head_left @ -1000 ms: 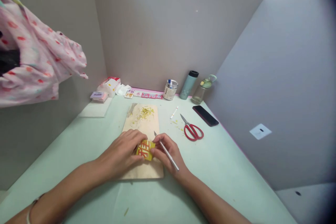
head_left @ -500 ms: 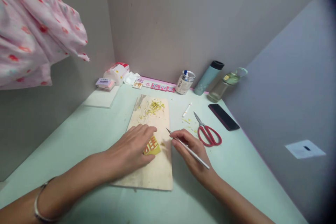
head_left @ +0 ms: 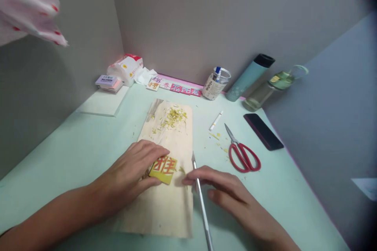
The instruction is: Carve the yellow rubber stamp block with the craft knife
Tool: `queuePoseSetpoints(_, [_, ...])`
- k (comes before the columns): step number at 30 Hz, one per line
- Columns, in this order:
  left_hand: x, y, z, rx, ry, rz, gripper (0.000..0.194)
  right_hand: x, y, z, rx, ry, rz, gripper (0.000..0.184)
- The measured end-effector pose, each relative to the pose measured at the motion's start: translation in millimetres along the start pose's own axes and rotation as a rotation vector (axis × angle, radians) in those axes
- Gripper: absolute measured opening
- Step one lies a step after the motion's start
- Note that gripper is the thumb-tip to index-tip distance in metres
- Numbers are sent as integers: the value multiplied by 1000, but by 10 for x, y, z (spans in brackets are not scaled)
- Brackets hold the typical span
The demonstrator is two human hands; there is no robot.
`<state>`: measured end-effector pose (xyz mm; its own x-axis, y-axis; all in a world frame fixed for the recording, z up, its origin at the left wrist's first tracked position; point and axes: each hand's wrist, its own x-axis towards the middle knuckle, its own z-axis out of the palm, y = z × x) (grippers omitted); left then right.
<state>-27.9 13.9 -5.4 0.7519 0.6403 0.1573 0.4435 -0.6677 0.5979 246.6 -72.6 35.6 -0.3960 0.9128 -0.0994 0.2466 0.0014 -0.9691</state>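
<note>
Matt wood, shiny metal

The board is matt wood; the yellow tile on it looks smooth. At the board's right edge, the knife is shiny metal. Right of the board, scissors join metal blades to smooth, plastic-looking handles.

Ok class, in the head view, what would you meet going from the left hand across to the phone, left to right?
Left hand → yellow tile → silver knife → thin white stick → red-handled scissors → black phone. The right hand is left out, since it spans several places in this order.
</note>
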Motion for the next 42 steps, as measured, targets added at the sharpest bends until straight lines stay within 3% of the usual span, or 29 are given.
queuePoseSetpoints(3, [2,3,29,-3,29,1,47,0,44,-26,170,96,25,25])
queuePoseSetpoints(5, [3,24,58,4,54,0,50,15,79,-3,146,196,43,18])
queuePoseSetpoints(11, [52,101,161,84,119,-14,61,11,137,86,-389,266,-106,37])
queuePoseSetpoints(16, [95,171,147,84,139,-17,47,39,150,96,-714,208,-268,22])
queuePoseSetpoints(22, [81,203,108,61,152,-10,44,24,229,127,-984,240,-333,25])
queuePoseSetpoints(32, [72,195,147,32,154,-27,46,7,293,211,-1067,280,-354,28])
queuePoseSetpoints(42, [73,212,165,-21,153,-43,46,-27,343,316,-1115,289,-247,38])
